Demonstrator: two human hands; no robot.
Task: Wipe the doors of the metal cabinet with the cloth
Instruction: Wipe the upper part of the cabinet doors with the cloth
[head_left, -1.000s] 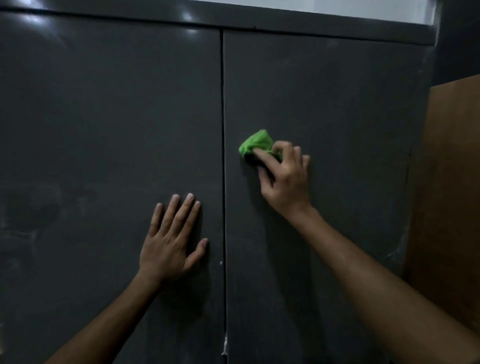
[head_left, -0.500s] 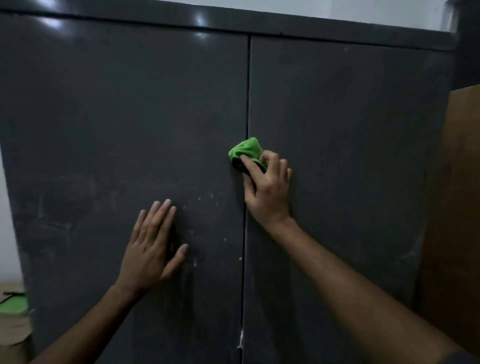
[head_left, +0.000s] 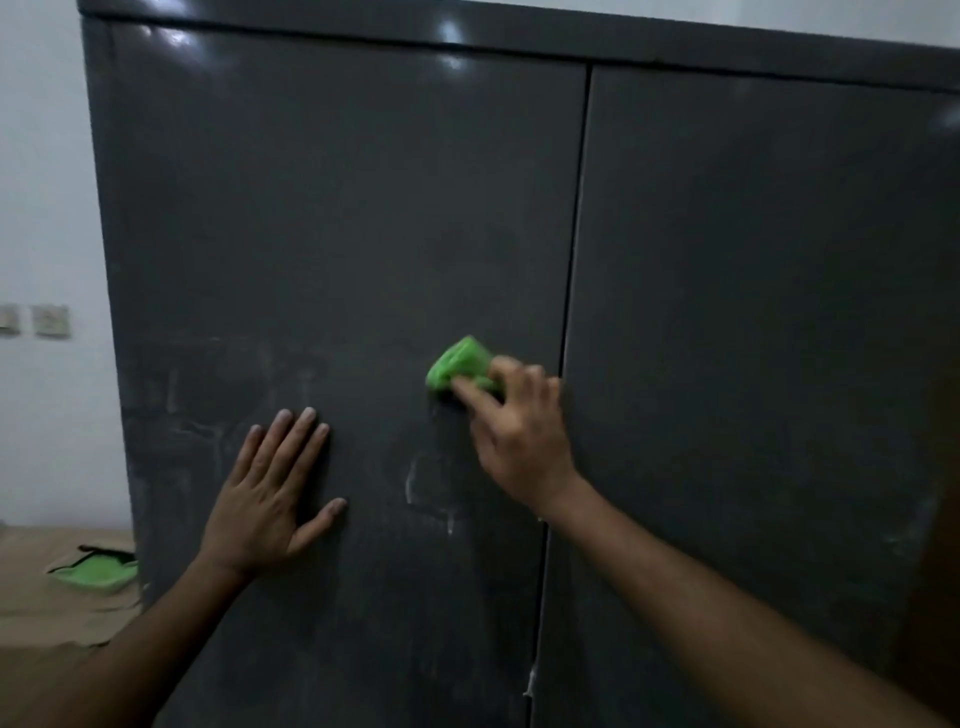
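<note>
A dark grey metal cabinet fills the view, with a left door (head_left: 332, 218) and a right door (head_left: 753, 312) split by a vertical seam. My right hand (head_left: 519, 436) grips a bunched green cloth (head_left: 460, 366) and presses it against the left door, just left of the seam. My left hand (head_left: 270, 493) lies flat on the left door, fingers straight and spread, lower and to the left of the cloth. Pale dusty smears mark the left door around and between my hands.
A white wall (head_left: 47, 208) with two switch plates (head_left: 36, 319) lies left of the cabinet. On the floor at lower left sits brown cardboard (head_left: 41, 597) with a green item (head_left: 96, 569) on it. A brown wooden panel edges the far right.
The cloth and my right hand have crossed from the right door over the seam onto the left door. The view has swung left, showing the wall and floor.
</note>
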